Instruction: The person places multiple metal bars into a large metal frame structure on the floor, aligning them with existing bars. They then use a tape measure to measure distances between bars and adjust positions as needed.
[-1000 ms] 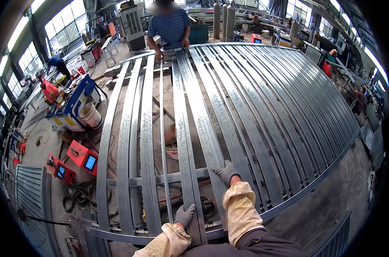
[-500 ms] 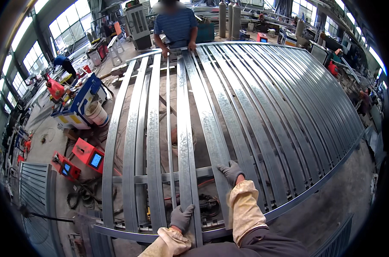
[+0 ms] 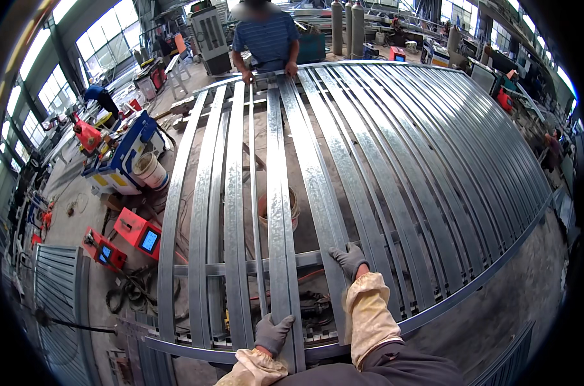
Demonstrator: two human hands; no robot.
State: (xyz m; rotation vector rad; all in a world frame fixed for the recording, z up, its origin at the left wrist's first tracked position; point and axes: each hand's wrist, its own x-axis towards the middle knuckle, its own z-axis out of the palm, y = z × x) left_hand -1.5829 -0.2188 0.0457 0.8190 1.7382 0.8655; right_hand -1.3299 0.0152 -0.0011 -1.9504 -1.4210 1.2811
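My gloved left hand (image 3: 274,334) is closed around the near end of a galvanized metal slat (image 3: 279,219), which lies lengthwise and overhangs the front rail (image 3: 205,353) of a large slatted frame. Farther forward and to the right, my gloved right hand (image 3: 350,260) grips the edge of a neighbouring metal slat (image 3: 319,209). A gap separates the two slats, wider toward me. To the left of my left hand runs a thin metal bar (image 3: 254,193). At the far rail, a co-worker (image 3: 266,45) in a striped blue shirt has both hands at the slat ends.
Closely set slats (image 3: 459,167) fill the frame's right side. Left of it stand two red machines with screens (image 3: 139,233), a white bucket (image 3: 150,170) and a blue-white machine (image 3: 126,154). Cables (image 3: 134,289) lie on the floor. Gas cylinders (image 3: 357,31) stand behind.
The whole view has shifted slightly right and down. Both my hands keep their holds on the slats, and the co-worker stays at the far rail.
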